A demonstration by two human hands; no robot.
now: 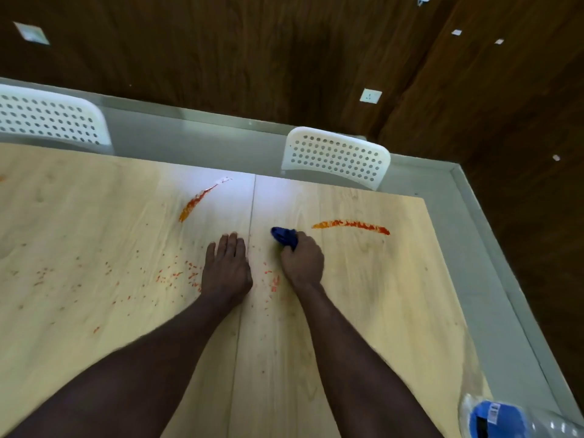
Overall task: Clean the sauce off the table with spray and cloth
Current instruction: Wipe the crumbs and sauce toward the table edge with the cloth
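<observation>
Right hand [302, 261] clenches bunched blue cloth [284, 237] on wooden worktop [395, 295], just left of a red sauce streak [350, 226]. Left hand [226, 267] flat, fingers straight, beside it. Sauce specks [177, 276] scattered left. Spray bottle [502, 420] at near-right corner.

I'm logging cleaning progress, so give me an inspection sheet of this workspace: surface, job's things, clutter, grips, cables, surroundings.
Surface: pale wooden table; left sauce streak, right sauce streak, sauce speckles near the hands.
Job's things: blue cloth; spray bottle, blurred, at the frame's lower right.
Clutter: nothing seen.
Grips: left hand flat on the table; right hand grips the cloth.
Cables: nothing seen.
Surroundings: white perforated chair, another; wood-panelled wall.
</observation>
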